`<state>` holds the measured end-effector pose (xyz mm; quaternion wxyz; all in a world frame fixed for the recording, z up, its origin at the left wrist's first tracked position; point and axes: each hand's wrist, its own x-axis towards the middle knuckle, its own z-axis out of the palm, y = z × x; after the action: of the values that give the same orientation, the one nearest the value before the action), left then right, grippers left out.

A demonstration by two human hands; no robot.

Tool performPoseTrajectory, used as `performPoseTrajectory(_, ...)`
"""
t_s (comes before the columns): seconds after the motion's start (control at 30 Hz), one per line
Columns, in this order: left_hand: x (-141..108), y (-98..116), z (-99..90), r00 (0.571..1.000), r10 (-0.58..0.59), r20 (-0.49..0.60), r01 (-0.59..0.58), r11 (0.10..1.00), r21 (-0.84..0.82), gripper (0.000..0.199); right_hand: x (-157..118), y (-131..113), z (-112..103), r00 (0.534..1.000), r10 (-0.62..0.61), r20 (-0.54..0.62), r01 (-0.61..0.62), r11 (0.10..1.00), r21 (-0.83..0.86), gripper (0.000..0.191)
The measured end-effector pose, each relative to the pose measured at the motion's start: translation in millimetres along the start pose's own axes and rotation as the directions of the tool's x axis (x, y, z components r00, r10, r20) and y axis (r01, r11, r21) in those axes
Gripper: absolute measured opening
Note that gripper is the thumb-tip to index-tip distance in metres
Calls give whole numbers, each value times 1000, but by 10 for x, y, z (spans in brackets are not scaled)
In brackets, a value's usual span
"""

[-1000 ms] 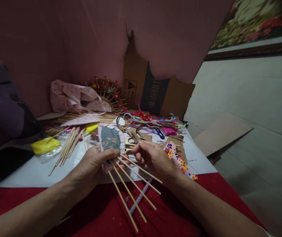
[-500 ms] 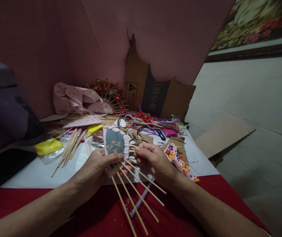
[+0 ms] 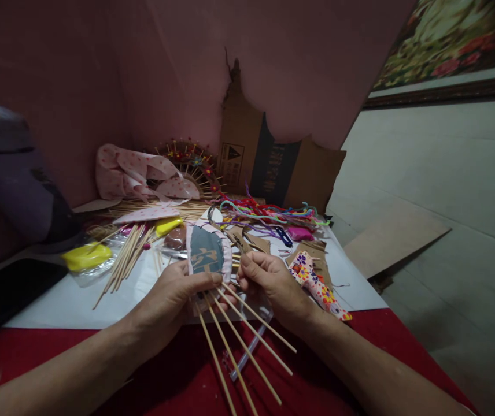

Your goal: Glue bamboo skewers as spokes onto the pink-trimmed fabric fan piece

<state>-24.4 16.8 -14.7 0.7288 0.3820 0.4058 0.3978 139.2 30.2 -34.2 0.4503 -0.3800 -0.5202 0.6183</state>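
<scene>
My left hand (image 3: pixel 182 294) is closed on a cardboard piece (image 3: pixel 206 251) with a pale edging, its thumb pressed on the lower edge. Several thin wooden sticks (image 3: pixel 247 341) fan out below that piece towards me. Close on the right, my right hand (image 3: pixel 265 277) has thumb and fingers pinched together near the piece's right edge; what lies between the fingertips is hidden. Behind the fingertips, brown cardboard scraps (image 3: pixel 254 242) are partly covered.
Colourful pipe cleaners (image 3: pixel 269 211) lie at the back, before a standing cardboard sheet (image 3: pixel 282 167). Loose sticks (image 3: pixel 126 260) and a yellow packet (image 3: pixel 87 257) are at left. A flowered piece (image 3: pixel 317 286) lies right, a purple bottle (image 3: pixel 8 179) far left.
The whole view has shifted slightly. The cardboard piece is a little more upright, and its sticks have swung slightly. Both hands keep nearly the same pose.
</scene>
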Motion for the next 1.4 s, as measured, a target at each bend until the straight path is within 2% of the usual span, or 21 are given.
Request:
performPoseTrajectory(0.37,22,-51,-41,1000,24,9,-25,999,20,14,17,2,-22,998,39,-50,-38,999,26,10)
performPoseTrajectory(0.6,27,-55,-35,999,35,23,-35,999,7,13,3,-37,3,997,36,-74,-39,999,-38,10)
performPoseTrajectory(0.87,33,-63,-48,998,43,40,-43,999,6,13,16,-30,8,992,36,-120,-38,999,-17,11)
performPoseTrajectory(0.93,31,-59,-44,999,37,30,-37,999,2,15,23,-19,1,993,43,-113,-43,999,2,8)
performPoseTrajectory(1.07,27,-53,-28,999,24,24,-24,1000,4,14,32,-2,-7,993,62,-101,-60,998,20,16)
performPoseTrajectory(1.23,42,-51,-23,999,41,35,-41,999,4,17,18,4,-6,997,54,-59,-53,998,25,11)
performPoseTrajectory(1.4,39,-53,-17,999,32,39,-31,1000,-3,18,-2,-14,4,998,58,-15,-58,998,3,29)
